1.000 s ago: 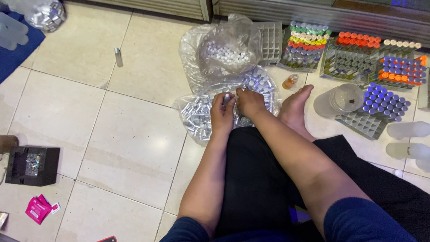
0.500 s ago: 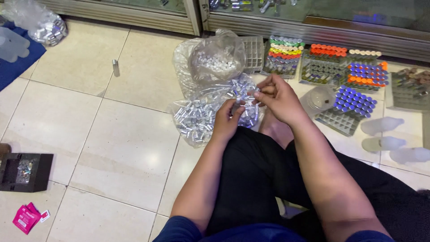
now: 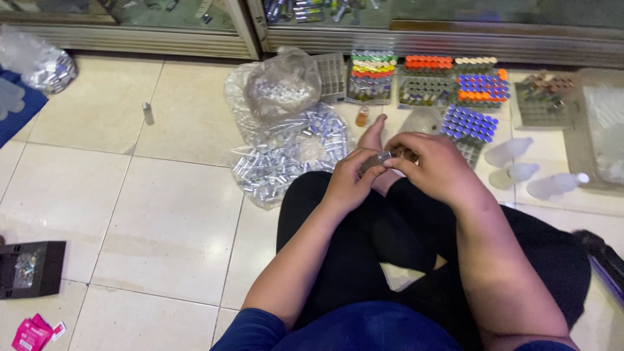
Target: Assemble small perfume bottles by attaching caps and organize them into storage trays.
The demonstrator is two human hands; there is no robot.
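Head view, person seated cross-legged on a tiled floor. Far left of the hands, a black box and pink packets lie well apart from them; a lone small vial stands up-left. Just beyond the left hand, a clear plastic bag of silver-capped vials is spread on the tiles. The left hand is curled, fingertips pinching a small vial; the right hand is likewise closed, its fingers meeting the same vial from the other side. Compared with half a second earlier, both hands have drawn back from over the bag toward the knees. Beyond the right hand stand trays of coloured-capped vials; to its right lie white squeeze bottles.
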